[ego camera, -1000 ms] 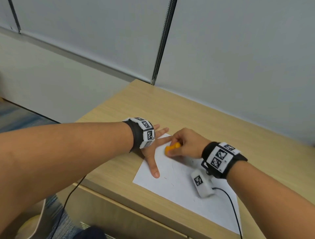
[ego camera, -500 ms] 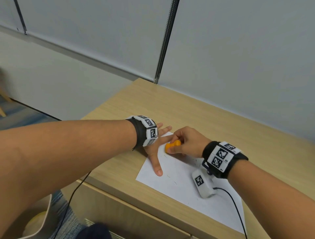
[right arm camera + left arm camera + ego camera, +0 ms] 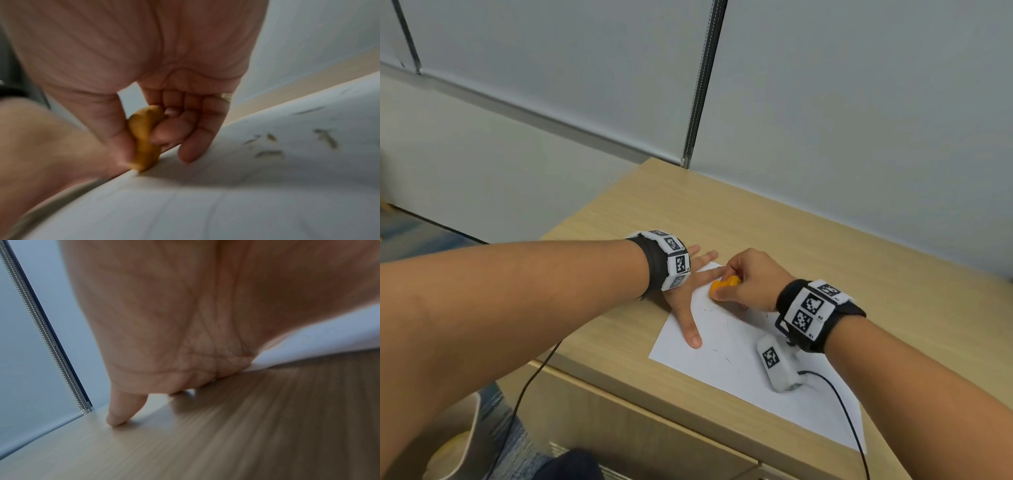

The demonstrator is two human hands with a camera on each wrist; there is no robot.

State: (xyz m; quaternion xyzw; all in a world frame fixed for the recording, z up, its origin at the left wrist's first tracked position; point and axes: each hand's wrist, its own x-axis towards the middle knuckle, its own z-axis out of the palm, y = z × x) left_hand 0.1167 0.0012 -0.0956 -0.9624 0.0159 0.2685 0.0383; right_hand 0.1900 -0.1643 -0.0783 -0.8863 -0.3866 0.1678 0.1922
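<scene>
A white sheet of paper (image 3: 726,363) lies on the wooden desk (image 3: 808,236). My left hand (image 3: 690,294) lies flat with spread fingers, pressing the sheet's far left corner (image 3: 308,344); its little finger (image 3: 121,410) touches bare wood. My right hand (image 3: 748,279) pinches a small orange eraser (image 3: 724,286) between thumb and fingers, its tip on the paper (image 3: 205,203) just beside the left hand. In the right wrist view the eraser (image 3: 144,141) stands upright on the sheet. Dark eraser crumbs (image 3: 327,138) and faint marks lie scattered on the paper.
A white tagged camera unit (image 3: 777,363) hangs under my right wrist and rests on the paper, with a black cable (image 3: 849,418) trailing off the desk's front. Grey partition panels (image 3: 859,102) close the desk's far side. The desk's left edge drops to the floor.
The right hand with the eraser has shifted slightly over the paper near the left fingers. The left hand has stayed flat on the sheet.
</scene>
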